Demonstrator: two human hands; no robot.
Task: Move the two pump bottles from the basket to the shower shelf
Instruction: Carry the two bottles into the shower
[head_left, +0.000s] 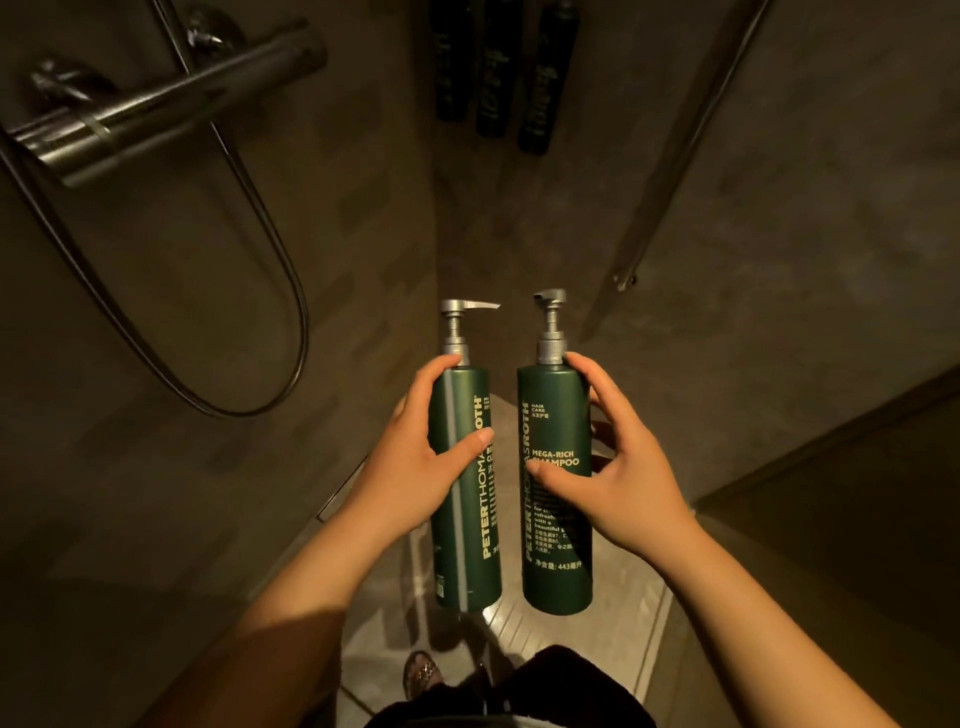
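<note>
Two tall dark green pump bottles with silver pumps are held upright in the air in front of me, side by side and a little apart. My left hand (415, 452) is wrapped around the left pump bottle (465, 551), thumb across its front. My right hand (618, 467) grips the right pump bottle (556, 561), labelled shampoo. Both bottles hang above the shower floor. No basket is in view, and I cannot make out a shelf surface.
A metal shower mixer bar (156, 104) and its looping hose (249, 291) stand on the left wall. Three dark bottles (498, 67) hang on the far wall at the top. A glass door edge with a metal rail (670, 171) runs on the right. A foot (421, 675) shows below.
</note>
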